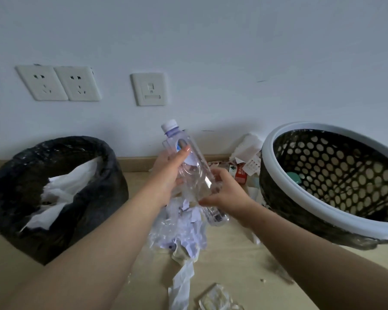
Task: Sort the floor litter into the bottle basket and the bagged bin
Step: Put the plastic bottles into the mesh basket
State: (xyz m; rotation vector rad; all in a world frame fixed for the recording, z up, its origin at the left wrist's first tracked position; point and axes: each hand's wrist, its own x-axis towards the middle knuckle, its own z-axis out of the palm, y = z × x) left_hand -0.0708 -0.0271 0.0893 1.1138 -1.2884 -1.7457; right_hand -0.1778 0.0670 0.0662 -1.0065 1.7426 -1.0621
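Between bin (76, 143) and basket (271, 166), held bottle (197, 166), litter (184, 227) beneath (crumpled paper)

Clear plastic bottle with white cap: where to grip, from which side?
Grip the clear plastic bottle mid-body, from its left, as the left hand does: the walls look straight there, and it tilts cap-up toward the wall. The right hand holds the base.

- I see a pair of white power sockets (43, 82) side by side, upper left of the frame.
- A white wall plate (149, 89) sits right of them.
- Wooden skirting (132, 164) crosses mid-frame.
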